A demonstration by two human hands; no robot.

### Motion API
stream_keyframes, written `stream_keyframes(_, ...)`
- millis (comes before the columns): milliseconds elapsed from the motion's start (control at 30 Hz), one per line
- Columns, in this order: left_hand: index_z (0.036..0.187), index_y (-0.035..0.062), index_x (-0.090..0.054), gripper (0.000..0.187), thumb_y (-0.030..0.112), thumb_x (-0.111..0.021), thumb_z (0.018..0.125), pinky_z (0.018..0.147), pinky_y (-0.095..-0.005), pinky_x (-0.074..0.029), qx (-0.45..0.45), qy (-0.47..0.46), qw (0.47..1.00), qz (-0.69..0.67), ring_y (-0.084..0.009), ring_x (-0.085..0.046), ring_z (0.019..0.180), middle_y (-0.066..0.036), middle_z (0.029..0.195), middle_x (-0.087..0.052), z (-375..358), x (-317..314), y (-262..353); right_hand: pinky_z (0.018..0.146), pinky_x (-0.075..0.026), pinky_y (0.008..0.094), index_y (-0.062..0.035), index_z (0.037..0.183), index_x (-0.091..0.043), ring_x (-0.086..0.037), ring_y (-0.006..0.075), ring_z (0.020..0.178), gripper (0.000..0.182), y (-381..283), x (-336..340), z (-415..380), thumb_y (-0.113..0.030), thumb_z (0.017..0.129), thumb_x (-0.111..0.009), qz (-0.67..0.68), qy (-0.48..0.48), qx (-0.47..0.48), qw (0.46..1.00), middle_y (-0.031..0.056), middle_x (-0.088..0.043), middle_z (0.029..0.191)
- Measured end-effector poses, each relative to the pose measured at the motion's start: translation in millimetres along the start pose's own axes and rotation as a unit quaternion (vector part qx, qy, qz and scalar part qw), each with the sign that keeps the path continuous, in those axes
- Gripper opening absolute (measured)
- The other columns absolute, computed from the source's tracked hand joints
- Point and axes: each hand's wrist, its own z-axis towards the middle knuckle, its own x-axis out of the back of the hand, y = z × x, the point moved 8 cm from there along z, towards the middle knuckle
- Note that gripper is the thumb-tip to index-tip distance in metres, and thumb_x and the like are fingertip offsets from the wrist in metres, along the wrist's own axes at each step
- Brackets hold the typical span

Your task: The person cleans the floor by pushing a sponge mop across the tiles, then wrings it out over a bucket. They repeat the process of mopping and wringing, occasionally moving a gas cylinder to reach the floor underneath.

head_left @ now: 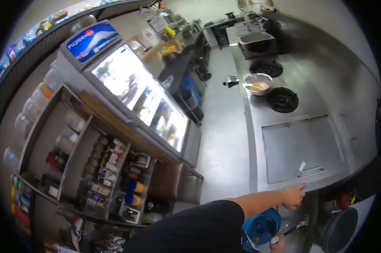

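My left hand reaches out from a black sleeve toward the front edge of the steel counter, index finger extended and nothing seen in it. Lower down, at the bottom of the view, my right hand is partly cut off by the frame, closed around a slim tool with a dark shaft and a pale end. Beneath my left forearm stands a blue basin, its contents only partly visible. A small whitish utensil lies on the recessed steel panel beyond my left hand.
Farther along the counter, a metal bowl of tan food sits between two black burners. At left, a lit glass-door fridge stands beside wooden shelves of jars. A dark round bin and a red extinguisher are lower right.
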Motion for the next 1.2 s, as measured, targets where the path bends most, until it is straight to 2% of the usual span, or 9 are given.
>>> stream_keyframes(100,0.075,0.0162,-0.067,0.024,0.036,-0.054,0.073,0.098,-0.0559,-0.013,-0.014,0.013,1.0,0.002,-0.0143,-0.05,0.091,0.004,0.078,-0.062,0.5,-6.2,1.2,0.045,-0.042,0.0277,-0.0119,0.073,-0.045,-0.046,0.0134,0.049,0.007,21.7,-51.4,-72.3,-0.011,0.08,-0.044,-0.001,0.027,-0.013,1.0,-0.0002,-0.046,0.06)
stream_keyframes(233,0.075,0.016,-0.067,0.024,0.036,-0.054,0.074,0.098,-0.0544,-0.015,-0.009,-0.003,1.0,0.017,-0.0136,-0.05,0.091,0.004,0.078,-0.062,-1.4,1.5,3.0,0.044,-0.042,0.0283,-0.0123,0.073,-0.045,-0.048,0.0145,0.049,0.006,11.2,-130.4,-78.7,-0.011,0.078,-0.048,0.052,0.084,0.032,0.995,0.0008,-0.046,0.06)
stream_keyframes(467,0.077,0.017,-0.067,0.023,0.035,-0.053,0.076,0.098,-0.0543,-0.015,-0.001,-0.001,1.0,0.007,-0.0126,-0.05,0.091,0.005,0.079,-0.062,0.5,-5.4,0.4,0.033,-0.038,0.0245,-0.0133,0.066,-0.039,-0.043,0.011,0.038,0.015,-42.4,-78.6,-108.7,-0.011,0.076,-0.05,0.148,0.021,0.105,0.983,-0.0008,-0.042,0.05)
stream_keyframes(533,0.078,0.0172,-0.067,0.023,0.035,-0.053,0.076,0.099,-0.0541,-0.014,0.001,-0.002,1.0,0.012,-0.0125,-0.05,0.092,0.005,0.08,-0.062,-0.1,-6.8,0.0,0.031,-0.037,0.0226,-0.0137,0.064,-0.039,-0.042,0.0102,0.035,0.016,-33.3,-60.4,-145.8,-0.01,0.075,-0.05,0.194,0.065,0.094,0.974,-0.002,-0.04,0.047)
stream_keyframes(633,0.079,0.0173,-0.067,0.024,0.036,-0.052,0.076,0.101,-0.0536,-0.013,0.006,-0.016,1.0,-0.005,-0.0125,-0.05,0.093,0.005,0.082,-0.062,-1.6,0.4,1.3,0.039,-0.043,0.0229,-0.012,0.06,-0.043,-0.046,0.0125,0.042,0.015,-14.8,-19.7,-149.4,-0.011,0.072,-0.051,0.149,-0.029,0.052,0.987,0.0009,-0.046,0.05)
stream_keyframes(833,0.083,0.0174,-0.066,0.025,0.036,-0.051,0.077,0.1,-0.0531,-0.015,0.012,-0.026,1.0,-0.001,-0.0128,-0.049,0.096,0.004,0.083,-0.062,-2.9,1.5,2.1,0.039,-0.042,0.0227,-0.0123,0.062,-0.045,-0.045,0.0123,0.041,0.014,18.2,-16.2,-150.7,-0.01,0.073,-0.053,0.071,0.039,0.091,0.992,0.0007,-0.046,0.05)
stream_keyframes(933,0.083,0.0171,-0.066,0.025,0.036,-0.05,0.077,0.1,-0.053,-0.016,0.009,-0.033,0.999,0.003,-0.0131,-0.049,0.096,0.003,0.082,-0.062,-3.9,7.7,2.5,0.031,-0.036,0.0222,-0.0137,0.063,-0.039,-0.04,0.0109,0.034,0.016,15.4,-38.4,-136.6,-0.011,0.075,-0.049,0.089,0.059,0.12,0.987,-0.0012,-0.041,0.046)
stream_keyframes(1033,0.082,0.0164,-0.066,0.026,0.036,-0.05,0.077,0.1,-0.0528,-0.016,0.004,-0.033,0.999,0.005,-0.0134,-0.049,0.096,0.003,0.082,-0.062,-4.9,8.9,6.3,0.031,-0.035,0.0232,-0.0136,0.063,-0.039,-0.039,0.0113,0.034,0.016,16.9,-46.2,-148.5,-0.011,0.075,-0.049,0.187,0.067,0.072,0.977,-0.0009,-0.041,0.047)
stream_keyframes(1200,0.079,0.016,-0.065,0.024,0.035,-0.051,0.076,0.1,-0.0527,-0.017,0.005,-0.017,1.0,0.022,-0.0137,-0.049,0.095,0.003,0.082,-0.061,-1.6,2.5,2.0,0.034,-0.038,0.0225,-0.0142,0.066,-0.041,-0.041,0.0107,0.038,0.015,35.5,-9.7,-168.5,-0.011,0.075,-0.051,0.103,0.092,0.079,0.987,-0.0009,-0.043,0.049)
